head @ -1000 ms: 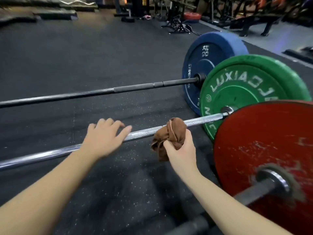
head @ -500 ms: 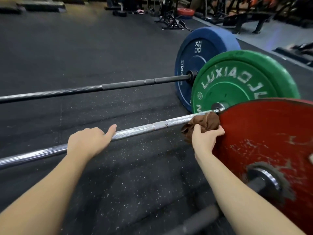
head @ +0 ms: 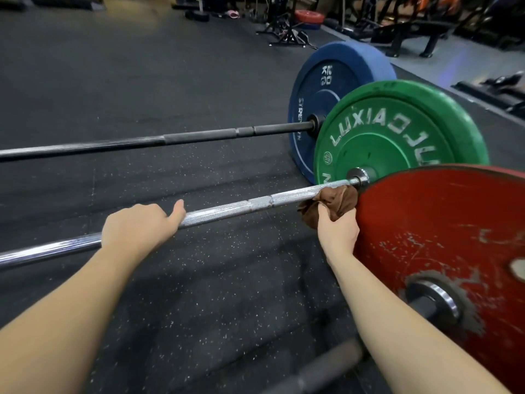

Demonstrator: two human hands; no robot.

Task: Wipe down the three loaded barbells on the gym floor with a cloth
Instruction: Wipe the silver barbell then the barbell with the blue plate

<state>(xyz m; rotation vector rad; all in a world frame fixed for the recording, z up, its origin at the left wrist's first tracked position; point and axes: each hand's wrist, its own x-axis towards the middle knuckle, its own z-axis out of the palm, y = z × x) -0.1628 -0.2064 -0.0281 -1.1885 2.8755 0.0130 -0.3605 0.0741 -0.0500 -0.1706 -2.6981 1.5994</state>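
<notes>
Both my hands are resting on the silver, knurled middle barbell on the speckled black floor; my right hand is gripping the bunched brown cloth against it, just beside its green plate; my left hand is curling over the shaft.

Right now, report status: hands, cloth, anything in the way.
Left hand grips silver bar. Right hand holds brown cloth on it, by green plate. Red plate crowds that hand.

barbells: 3 | plates: 3 | cloth: 1 | hands: 2
</notes>
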